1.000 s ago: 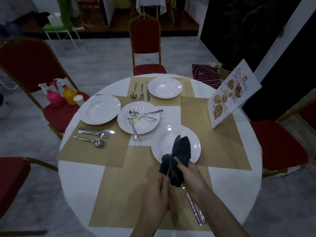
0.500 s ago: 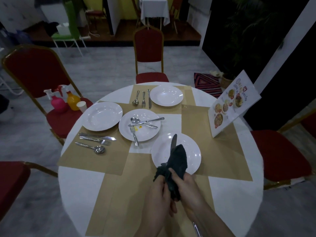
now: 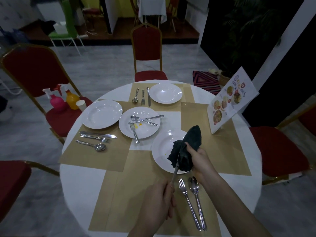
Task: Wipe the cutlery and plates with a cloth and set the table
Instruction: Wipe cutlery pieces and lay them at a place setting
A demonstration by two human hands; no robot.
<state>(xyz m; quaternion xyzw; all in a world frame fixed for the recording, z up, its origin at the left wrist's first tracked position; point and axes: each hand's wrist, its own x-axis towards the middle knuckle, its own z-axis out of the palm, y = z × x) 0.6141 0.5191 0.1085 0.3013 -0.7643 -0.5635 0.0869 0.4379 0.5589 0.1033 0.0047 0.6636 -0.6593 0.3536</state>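
- Round white desk (image 3: 239,168) with tan placemats carries your plates.
- Your left hand (image 3: 157,206) grips the knife (image 3: 176,170) handle; its blade slants up and slightly right, away from you.
- Your right hand (image 3: 198,158) clutches the dark cloth (image 3: 186,147) round the blade, over the near plate (image 3: 162,151).

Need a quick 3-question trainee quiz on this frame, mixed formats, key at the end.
1. True or false: the left hand holds the knife by its handle.
2. What does the right hand grip? A) fork B) dark cloth C) cup
3. Fill in: the centre plate carries a knife, a fork and a ____.

Key: 1 true; 2 B; 3 spoon.
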